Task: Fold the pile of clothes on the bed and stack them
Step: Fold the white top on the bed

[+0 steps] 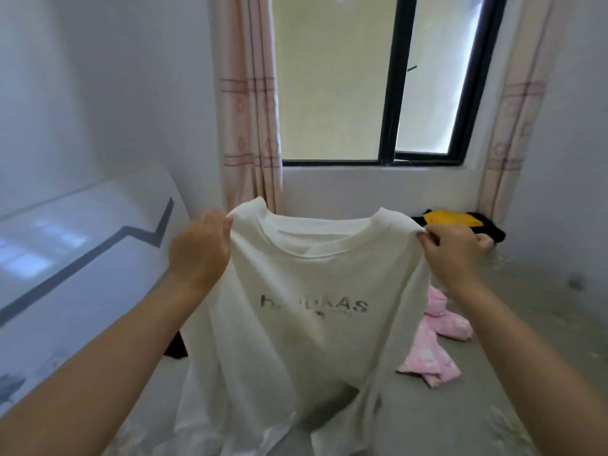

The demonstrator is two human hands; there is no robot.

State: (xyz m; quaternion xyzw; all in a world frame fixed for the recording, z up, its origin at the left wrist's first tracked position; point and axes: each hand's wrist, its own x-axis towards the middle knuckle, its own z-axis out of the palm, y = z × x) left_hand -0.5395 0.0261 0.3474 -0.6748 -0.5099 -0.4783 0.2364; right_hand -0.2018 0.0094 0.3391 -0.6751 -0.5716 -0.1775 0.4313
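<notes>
- White cotton-like T-shirt (296,317): held up in the air above the bed (526,324), collar uppermost, dark printed lettering facing the camera, hem hanging down toward the mattress.
- Left hand (200,248): fingers curled, pinching the shirt's left shoulder seam.
- Right hand (454,255): fingers curled, pinching the right shoulder seam.
- Step in hand, as judged: spreading the shirt before laying it down to fold.
- Recommended technique: keep both shoulders level and taut so the body hangs without twist; lower the hem onto the bed first, then lay the collar down flat.
- Other garments: a pink patterned piece (434,353) lies on the bed to the right; a black-and-yellow item (457,222) lies farther back near the curtain (513,126).
</notes>
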